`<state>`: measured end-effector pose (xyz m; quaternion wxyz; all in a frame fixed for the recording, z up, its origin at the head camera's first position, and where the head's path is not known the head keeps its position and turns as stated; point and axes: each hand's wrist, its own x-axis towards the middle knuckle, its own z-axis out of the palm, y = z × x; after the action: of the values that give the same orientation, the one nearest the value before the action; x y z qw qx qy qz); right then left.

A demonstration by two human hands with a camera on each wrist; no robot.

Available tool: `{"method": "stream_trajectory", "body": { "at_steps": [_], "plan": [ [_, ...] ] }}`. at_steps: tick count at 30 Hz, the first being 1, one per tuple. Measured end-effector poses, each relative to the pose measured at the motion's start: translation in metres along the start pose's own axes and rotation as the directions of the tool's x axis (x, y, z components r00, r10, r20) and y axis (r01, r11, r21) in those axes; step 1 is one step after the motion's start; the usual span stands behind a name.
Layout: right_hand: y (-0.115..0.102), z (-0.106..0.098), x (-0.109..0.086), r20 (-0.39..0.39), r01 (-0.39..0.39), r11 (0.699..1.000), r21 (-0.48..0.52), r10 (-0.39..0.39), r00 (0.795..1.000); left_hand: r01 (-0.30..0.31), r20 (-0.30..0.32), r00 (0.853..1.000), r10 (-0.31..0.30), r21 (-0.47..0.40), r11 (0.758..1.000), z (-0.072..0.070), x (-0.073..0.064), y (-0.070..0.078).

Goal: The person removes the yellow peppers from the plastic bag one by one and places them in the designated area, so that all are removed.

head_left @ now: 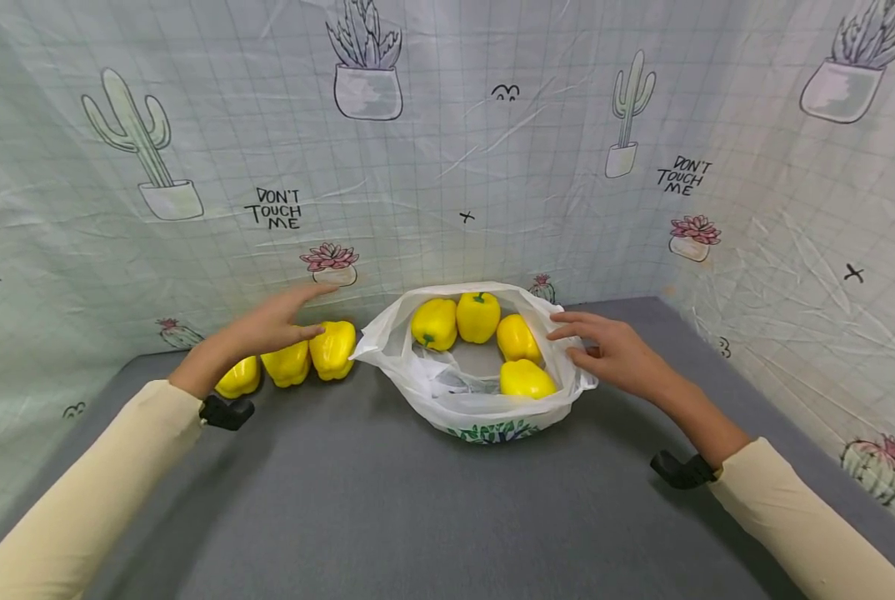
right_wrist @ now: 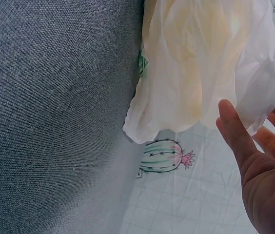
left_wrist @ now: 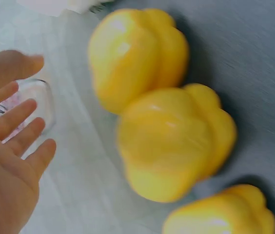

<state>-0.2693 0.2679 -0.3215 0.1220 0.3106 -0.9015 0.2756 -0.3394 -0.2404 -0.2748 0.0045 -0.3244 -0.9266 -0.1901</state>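
Observation:
A white plastic bag (head_left: 410,392) with a green print stands with its mouth spread wide. Several yellow bell peppers (head_left: 478,317) lie inside it. Left of the bag, three more yellow bell peppers (head_left: 332,350) sit in a row, also seen close up as yellow peppers (left_wrist: 176,144) in the left wrist view. My left hand (head_left: 271,323) hovers over this row, fingers extended and holding nothing. At the bag's right rim is my right hand (head_left: 616,354), its loosely bent fingers at the plastic. In the right wrist view, the thumb of that hand (right_wrist: 269,180) is apart from the fingers.
The grey table (head_left: 417,517) extends in front of the bag. A pale cloth backdrop (head_left: 447,167) printed with potted cacti and succulents rises right behind the bag and peppers, and another stretch of cloth (head_left: 807,333) borders the table's right side.

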Motion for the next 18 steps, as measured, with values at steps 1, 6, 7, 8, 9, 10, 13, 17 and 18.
{"method": "stream_trajectory", "body": {
  "at_steps": [1,6,7,8,9,10,13,17,18],
  "plan": [
    [0.000,0.000,0.000,-0.002,0.003,1.000,0.000,-0.003,1.000,-0.013,-0.017,1.000,0.012,-0.018,1.000,-0.003,0.002,0.004],
    [-0.001,0.000,0.000,-0.005,0.006,1.000,-0.001,-0.006,1.000,-0.055,-0.080,0.996,0.050,-0.061,0.997,-0.012,0.011,0.028],
    [-0.001,-0.001,0.000,-0.006,0.008,1.000,-0.002,-0.008,1.000,-0.056,-0.078,0.996,0.051,-0.062,0.997,-0.012,0.012,0.034],
    [-0.001,-0.001,0.000,-0.005,0.008,1.000,-0.003,-0.008,1.000,-0.064,-0.072,0.996,0.060,-0.064,0.996,-0.012,0.014,0.039],
    [-0.001,-0.001,0.000,-0.005,0.008,1.000,-0.002,-0.008,1.000,-0.071,-0.060,0.996,0.067,-0.067,0.995,-0.011,0.017,0.044],
    [-0.002,-0.001,0.000,-0.004,0.009,1.000,-0.001,-0.009,1.000,-0.081,-0.040,0.996,0.078,-0.073,0.994,-0.010,0.019,0.050],
    [-0.002,-0.001,0.000,0.000,0.009,1.000,0.001,-0.009,1.000,-0.124,0.033,0.991,0.128,-0.097,0.987,-0.005,0.029,0.065],
    [-0.003,-0.001,0.000,0.003,0.005,1.000,0.006,-0.005,1.000,-0.158,0.114,0.979,0.170,-0.109,0.981,0.001,0.041,0.086],
    [-0.003,-0.001,0.000,0.002,0.004,1.000,0.006,-0.004,1.000,-0.165,0.129,0.976,0.178,-0.109,0.980,0.002,0.043,0.092]
  ]
}}
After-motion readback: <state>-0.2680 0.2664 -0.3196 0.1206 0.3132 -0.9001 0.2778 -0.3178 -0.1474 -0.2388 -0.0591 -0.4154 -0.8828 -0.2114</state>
